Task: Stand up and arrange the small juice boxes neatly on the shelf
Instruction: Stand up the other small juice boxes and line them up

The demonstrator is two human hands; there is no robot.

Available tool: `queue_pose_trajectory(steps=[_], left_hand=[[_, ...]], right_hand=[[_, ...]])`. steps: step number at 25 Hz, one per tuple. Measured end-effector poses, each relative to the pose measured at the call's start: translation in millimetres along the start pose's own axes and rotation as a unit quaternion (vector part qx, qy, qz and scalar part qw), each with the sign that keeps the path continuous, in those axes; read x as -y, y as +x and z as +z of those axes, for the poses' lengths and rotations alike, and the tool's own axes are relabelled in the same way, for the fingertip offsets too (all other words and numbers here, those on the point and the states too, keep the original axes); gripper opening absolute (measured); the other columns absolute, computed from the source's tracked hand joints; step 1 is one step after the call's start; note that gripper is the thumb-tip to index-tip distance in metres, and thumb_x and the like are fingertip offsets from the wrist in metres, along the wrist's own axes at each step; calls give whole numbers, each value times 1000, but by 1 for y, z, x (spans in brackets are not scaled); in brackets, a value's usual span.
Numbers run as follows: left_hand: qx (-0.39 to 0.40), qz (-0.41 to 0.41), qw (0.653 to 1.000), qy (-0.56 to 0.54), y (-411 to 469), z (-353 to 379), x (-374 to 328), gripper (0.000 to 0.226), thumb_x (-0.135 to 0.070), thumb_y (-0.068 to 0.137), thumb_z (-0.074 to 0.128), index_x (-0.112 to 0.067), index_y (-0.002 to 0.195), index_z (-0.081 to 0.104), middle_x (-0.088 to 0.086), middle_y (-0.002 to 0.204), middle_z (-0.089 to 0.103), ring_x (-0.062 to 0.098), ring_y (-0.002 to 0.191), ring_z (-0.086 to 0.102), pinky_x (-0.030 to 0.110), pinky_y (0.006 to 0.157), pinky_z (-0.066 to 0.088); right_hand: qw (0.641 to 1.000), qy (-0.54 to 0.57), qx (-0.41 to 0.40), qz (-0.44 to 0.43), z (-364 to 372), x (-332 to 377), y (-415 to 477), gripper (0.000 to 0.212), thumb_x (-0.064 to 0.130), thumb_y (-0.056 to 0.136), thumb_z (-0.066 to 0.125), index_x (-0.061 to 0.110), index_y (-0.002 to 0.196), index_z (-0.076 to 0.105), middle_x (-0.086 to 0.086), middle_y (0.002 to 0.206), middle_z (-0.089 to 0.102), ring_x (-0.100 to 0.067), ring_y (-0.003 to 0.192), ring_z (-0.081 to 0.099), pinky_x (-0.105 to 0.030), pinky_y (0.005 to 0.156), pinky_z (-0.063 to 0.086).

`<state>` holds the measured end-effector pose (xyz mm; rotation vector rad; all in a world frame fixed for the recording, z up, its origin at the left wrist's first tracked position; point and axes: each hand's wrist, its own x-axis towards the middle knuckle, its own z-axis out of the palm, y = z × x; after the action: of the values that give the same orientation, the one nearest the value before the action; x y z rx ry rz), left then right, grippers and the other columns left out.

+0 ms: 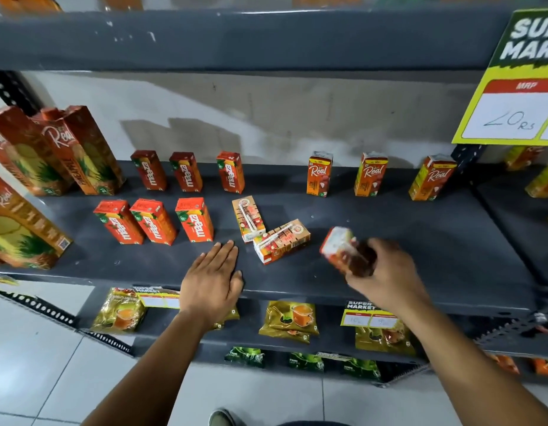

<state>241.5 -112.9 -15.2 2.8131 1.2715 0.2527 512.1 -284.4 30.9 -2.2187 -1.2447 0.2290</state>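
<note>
On the grey shelf [420,241], several small red Maaza juice boxes [194,219] stand upright in two rows at the left. Three small Real juice boxes [370,174] stand along the back right. Two small boxes lie flat in the middle, one [248,218] pointing back and one [281,241] lying crosswise, touching each other. My right hand [386,272] is closed around another small juice box [340,245], tilted and blurred just above the shelf. My left hand [214,278] rests flat and empty on the shelf's front edge, left of the fallen boxes.
Tall Real pineapple cartons [82,149] stand at the far left. A yellow price sign [518,87] hangs at the upper right. Tea packets [289,321] lie on the lower shelf, below the front edge. More small boxes sit on the neighbouring shelf at the right.
</note>
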Motion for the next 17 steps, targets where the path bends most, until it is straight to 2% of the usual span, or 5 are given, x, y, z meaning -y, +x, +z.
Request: queue_pose_trajectory(steps=[3,5,10,15,17], left_hand=[[-6,0,1000,-2,0,1,1,63,-42,89,21,-10,139,43,7,148,42,24,138,35,43,113,29],[-9,2,1000,-6,0,2,1,63,-41,89,21,-9,139,44,7,147,43,24,138,35,44,113,29],[-13,11,1000,-2,0,2,2,63,-42,90,21,-9,138,44,7,148,42,24,138,34,43,113,30],[-17,12,1000,3,0,3,3,63,-43,90,20,-10,139,44,6,148,42,23,138,34,42,112,29],[-16,10,1000,1,1,4,3,63,-43,90,21,-10,139,44,6,148,43,23,138,34,43,112,28]], right_hand=[[983,90,-143,72,6,-8,20,42,42,65,84,22,89,57,1,88,65,-14,78,61,-26,60,44],[972,111,-180,104,17,-11,32,40,44,65,83,18,84,58,-1,87,65,-17,81,62,-32,62,49],[968,105,-183,136,38,-19,40,49,53,61,78,19,90,60,1,92,59,-15,87,61,-34,64,53],[956,140,-210,149,36,-19,37,86,61,49,83,18,115,46,-3,113,53,-20,102,57,-40,78,56],[960,94,-213,158,38,-15,38,91,64,50,82,16,118,45,-5,116,54,-24,105,57,-45,81,54]])
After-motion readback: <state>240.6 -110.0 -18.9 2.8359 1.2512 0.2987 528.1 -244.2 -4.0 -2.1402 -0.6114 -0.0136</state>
